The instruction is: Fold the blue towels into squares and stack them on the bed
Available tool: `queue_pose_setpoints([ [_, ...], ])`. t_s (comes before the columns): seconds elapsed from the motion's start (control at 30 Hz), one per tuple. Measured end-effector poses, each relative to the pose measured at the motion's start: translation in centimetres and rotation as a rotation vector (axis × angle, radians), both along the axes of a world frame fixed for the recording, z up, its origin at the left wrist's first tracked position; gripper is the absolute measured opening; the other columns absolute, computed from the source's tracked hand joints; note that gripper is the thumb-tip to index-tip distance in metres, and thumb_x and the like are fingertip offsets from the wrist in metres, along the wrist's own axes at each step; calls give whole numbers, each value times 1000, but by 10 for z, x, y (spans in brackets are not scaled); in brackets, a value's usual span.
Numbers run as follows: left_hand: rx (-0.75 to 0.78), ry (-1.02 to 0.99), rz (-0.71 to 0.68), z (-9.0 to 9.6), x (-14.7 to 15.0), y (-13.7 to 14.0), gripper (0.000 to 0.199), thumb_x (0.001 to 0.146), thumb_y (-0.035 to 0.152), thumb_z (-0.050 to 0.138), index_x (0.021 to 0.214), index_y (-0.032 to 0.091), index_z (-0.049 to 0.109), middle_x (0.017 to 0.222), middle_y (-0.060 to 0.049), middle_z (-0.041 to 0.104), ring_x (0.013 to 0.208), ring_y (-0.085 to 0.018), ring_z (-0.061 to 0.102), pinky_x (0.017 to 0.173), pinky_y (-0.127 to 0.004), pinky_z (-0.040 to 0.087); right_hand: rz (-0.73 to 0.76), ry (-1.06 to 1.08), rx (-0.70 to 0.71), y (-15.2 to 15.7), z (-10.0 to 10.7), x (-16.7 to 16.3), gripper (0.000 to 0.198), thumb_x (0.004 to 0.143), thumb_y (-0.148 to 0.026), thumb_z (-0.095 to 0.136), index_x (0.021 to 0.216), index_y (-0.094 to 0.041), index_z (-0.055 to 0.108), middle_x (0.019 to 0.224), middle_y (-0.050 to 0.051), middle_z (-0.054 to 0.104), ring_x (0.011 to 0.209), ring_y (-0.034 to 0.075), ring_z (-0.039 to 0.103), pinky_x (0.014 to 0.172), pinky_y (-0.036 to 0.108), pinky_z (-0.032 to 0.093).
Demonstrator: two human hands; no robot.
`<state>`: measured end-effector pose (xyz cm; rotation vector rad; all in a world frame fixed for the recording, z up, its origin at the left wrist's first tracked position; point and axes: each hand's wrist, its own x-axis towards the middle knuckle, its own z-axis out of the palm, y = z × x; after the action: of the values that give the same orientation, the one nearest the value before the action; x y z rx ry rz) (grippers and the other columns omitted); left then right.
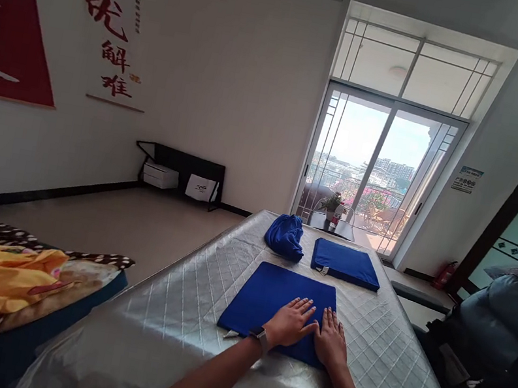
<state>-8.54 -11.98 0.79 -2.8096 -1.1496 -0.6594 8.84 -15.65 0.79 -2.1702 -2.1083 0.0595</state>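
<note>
A folded blue cloth (266, 298) lies flat on the plastic-wrapped mattress (181, 300) in front of me, with a small white tag at its near left corner. My left hand (291, 322), a watch on its wrist, rests flat on the cloth with fingers stretched out. Beside it my right hand (330, 337) presses on the cloth's right edge, fingers extended, the two thumbs close together. Farther back sits a neat folded blue stack (347, 263) with a white tag. To its left is a crumpled blue cloth bundle (285, 237).
On the left is a bed with yellow bedding (1, 277). A black rack (184, 168) holding white boxes stands by the wall. A small table (333, 225) with a plant is before the sliding door (345, 155). Dark bags (499, 327) are piled at the right.
</note>
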Motion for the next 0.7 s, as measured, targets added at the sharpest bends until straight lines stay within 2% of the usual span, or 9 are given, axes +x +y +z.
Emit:
queue_pose_setpoints([
  [0.1, -100, -9, -13, -8, 35, -13, 69, 103, 60, 15, 155, 19, 36, 160, -10, 38, 150, -23, 29, 122, -43, 21, 20, -40, -13, 0, -1, 3, 64, 98, -33, 21, 159, -13, 22, 167, 4, 13, 154, 17, 8, 123, 37, 9],
  [0.2, -186, -25, 27, -10, 31, -19, 71, 102, 62, 11, 157, 21, 30, 162, -7, 33, 151, -22, 24, 123, -45, 17, 27, -60, -11, 2, -2, 3, 65, 99, -38, 21, 159, -12, 21, 167, 5, 14, 154, 18, 9, 123, 37, 9],
  [0.3, -235, -14, 83, -6, -9, -20, 74, 101, 66, 11, 157, 21, 31, 163, -5, 30, 153, -23, 19, 124, -44, 15, 2, -46, -1, 5, -3, 2, 69, 100, -46, 20, 159, -10, 19, 167, 7, 16, 154, 19, 11, 123, 39, 9],
  [0.43, -265, 3, 339, -4, -89, -18, 80, 99, 69, 11, 156, 16, 33, 163, -9, 28, 153, -26, 19, 123, -47, 16, -11, -19, 7, 8, -5, 2, 70, 100, -48, 17, 159, -12, 18, 167, 7, 17, 154, 19, 10, 124, 39, 8],
  [0.53, -230, 16, 479, -13, -136, -17, 80, 100, 68, 13, 156, 14, 32, 163, -12, 28, 152, -27, 20, 123, -47, 18, -8, -10, 10, 9, -7, 3, 70, 100, -49, 17, 159, -12, 18, 167, 7, 16, 154, 19, 9, 124, 40, 7],
  [0.6, -203, 21, 504, -19, -152, -18, 80, 99, 68, 14, 156, 14, 32, 164, -13, 28, 152, -27, 21, 123, -46, 20, -11, -5, 12, 9, -8, 2, 70, 100, -49, 18, 159, -12, 18, 167, 7, 17, 154, 19, 8, 124, 40, 7],
  [0.7, -196, 22, 515, -25, -156, -19, 85, 99, 70, 15, 156, 9, 31, 164, -15, 26, 152, -29, 21, 123, -45, 20, -14, -8, 22, 7, -6, 0, 69, 100, -47, 19, 159, -11, 19, 166, 8, 18, 154, 19, 10, 124, 40, 7],
])
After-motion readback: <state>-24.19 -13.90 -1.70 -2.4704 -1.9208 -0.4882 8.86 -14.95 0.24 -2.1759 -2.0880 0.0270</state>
